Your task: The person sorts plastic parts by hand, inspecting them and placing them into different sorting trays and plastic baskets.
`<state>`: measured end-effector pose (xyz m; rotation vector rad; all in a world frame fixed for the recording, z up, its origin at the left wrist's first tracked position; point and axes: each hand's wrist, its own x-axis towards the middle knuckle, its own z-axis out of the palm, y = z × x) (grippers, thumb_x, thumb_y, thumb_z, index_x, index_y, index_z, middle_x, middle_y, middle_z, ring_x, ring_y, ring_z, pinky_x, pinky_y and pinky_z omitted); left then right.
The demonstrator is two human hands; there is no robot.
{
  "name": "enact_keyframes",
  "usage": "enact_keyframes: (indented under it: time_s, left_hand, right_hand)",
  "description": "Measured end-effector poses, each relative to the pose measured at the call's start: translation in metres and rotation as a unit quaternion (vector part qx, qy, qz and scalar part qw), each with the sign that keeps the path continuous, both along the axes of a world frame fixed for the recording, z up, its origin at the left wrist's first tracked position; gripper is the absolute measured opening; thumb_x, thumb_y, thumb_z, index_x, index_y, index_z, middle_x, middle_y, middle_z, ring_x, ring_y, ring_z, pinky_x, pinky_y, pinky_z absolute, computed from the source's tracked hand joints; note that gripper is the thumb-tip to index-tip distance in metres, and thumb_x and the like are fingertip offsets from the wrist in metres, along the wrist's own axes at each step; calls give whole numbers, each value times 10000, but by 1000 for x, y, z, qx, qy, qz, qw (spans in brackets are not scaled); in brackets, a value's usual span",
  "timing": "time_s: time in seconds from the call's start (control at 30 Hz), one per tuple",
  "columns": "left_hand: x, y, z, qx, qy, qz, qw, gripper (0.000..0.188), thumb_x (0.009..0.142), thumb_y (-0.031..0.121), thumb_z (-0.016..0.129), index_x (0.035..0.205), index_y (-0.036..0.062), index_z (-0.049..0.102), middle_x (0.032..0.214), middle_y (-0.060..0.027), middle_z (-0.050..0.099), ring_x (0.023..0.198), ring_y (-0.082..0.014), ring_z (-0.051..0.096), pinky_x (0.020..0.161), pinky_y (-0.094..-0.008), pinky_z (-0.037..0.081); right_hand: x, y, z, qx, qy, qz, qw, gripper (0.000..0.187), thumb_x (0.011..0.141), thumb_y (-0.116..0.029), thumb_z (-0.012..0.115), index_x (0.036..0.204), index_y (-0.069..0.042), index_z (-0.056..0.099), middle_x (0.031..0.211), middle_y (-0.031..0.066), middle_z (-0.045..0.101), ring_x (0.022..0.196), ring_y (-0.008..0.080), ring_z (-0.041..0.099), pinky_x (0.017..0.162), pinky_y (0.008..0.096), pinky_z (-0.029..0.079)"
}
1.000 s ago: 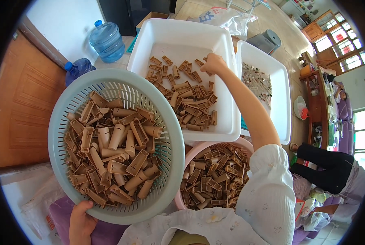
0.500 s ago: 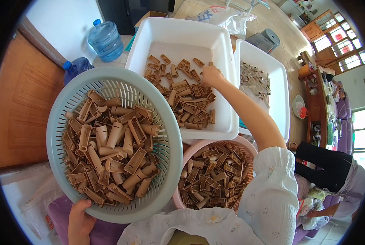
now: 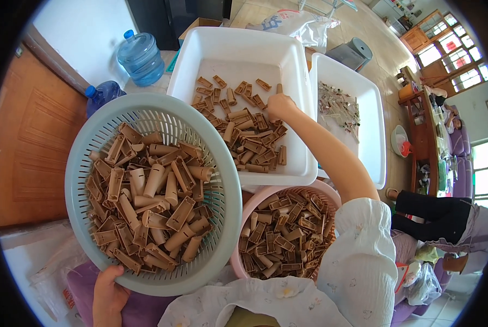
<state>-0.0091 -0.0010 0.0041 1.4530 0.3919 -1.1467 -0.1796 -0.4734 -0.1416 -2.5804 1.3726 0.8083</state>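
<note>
left hand (image 3: 109, 294) fingers clamped on light, stiff basket (image 3: 222, 218) rim; right hand (image 3: 279, 104) fingers pinching small rigid brown piece (image 3: 279, 88), easy by sides.

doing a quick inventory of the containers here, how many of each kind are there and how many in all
White rectangular tubs: 2 (one with brown plastic pieces, one with small mixed parts)
Round baskets: 2 (pale green basket gripped by the left hand, pink basket)
Blue water bottles: 2 (large one, smaller one)
Total: 6
</note>
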Motion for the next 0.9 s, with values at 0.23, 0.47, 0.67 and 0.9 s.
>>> enact_keyframes:
  time_s: [0.23,0.47,0.67,0.9]
  left_hand:
    - [3,3,0,-2,-2,-64,998,496,680,128,576,1139,-9,446,1054,-125,562,947,-252,564,807,-376,481]
    - [4,4,-2,-11,0,-65,998,499,680,123,571,1143,-14,444,1053,-123,563,952,-249,563,817,-372,476]
    - [4,3,3,-6,4,-61,998,499,674,112,572,1141,-12,449,1064,-125,560,954,-253,562,824,-371,473]
    - [1,2,0,-1,-2,-22,1000,497,676,70,542,1142,-45,413,1047,-158,545,914,-272,576,773,-399,502]
  right_hand:
    - [-1,-8,39,-6,-112,-34,993,182,613,-101,626,767,-3,628,774,124,646,701,245,634,617,326,507]
    - [45,70,166,352,-563,5,747,444,701,-207,621,1076,-17,476,799,42,574,712,88,500,578,202,406]
    - [73,114,181,373,-565,242,695,656,747,-466,607,1194,-23,426,1018,142,571,974,170,516,843,308,413]
    - [52,-7,42,35,-382,20,923,317,655,-296,666,831,-35,627,837,128,630,782,246,600,695,345,477]
